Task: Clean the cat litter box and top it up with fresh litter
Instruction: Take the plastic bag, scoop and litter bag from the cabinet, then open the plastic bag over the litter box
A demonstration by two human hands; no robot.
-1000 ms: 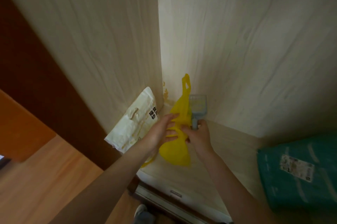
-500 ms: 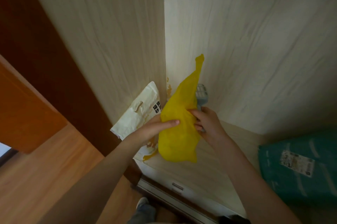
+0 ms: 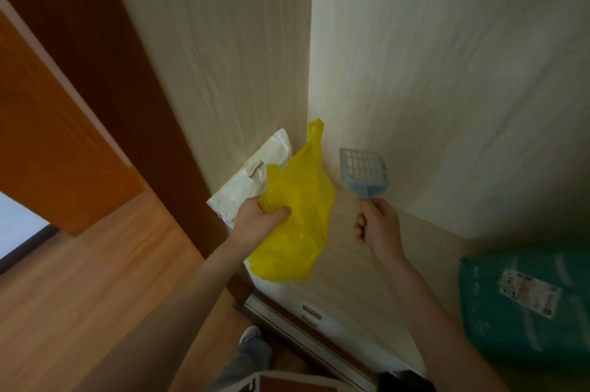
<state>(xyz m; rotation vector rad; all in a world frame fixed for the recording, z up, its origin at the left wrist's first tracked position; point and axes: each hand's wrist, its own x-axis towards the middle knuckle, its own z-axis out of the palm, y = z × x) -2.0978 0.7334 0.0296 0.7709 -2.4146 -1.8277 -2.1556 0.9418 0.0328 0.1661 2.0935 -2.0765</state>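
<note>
My left hand [image 3: 258, 221] grips a yellow plastic bag [image 3: 297, 222] by its upper side; the bag hangs over a pale wooden shelf [image 3: 348, 267] in a wall corner. My right hand [image 3: 376, 225] holds the handle of a light blue slotted litter scoop [image 3: 362, 169], its head pointing up toward the wall. A white litter bag [image 3: 252, 181] with dark print leans against the left wall, partly behind the yellow bag. The litter box is not in view.
A teal package [image 3: 523, 305] with a white label lies on the shelf at the right. A dark brown door frame [image 3: 111, 72] and orange door [image 3: 48, 123] stand at the left above wooden flooring [image 3: 95, 296]. My foot [image 3: 250, 335] shows below.
My hands have moved apart: the right hand carried the scoop out to the right of the yellow bag, and the left hand now grips the bag alone.
</note>
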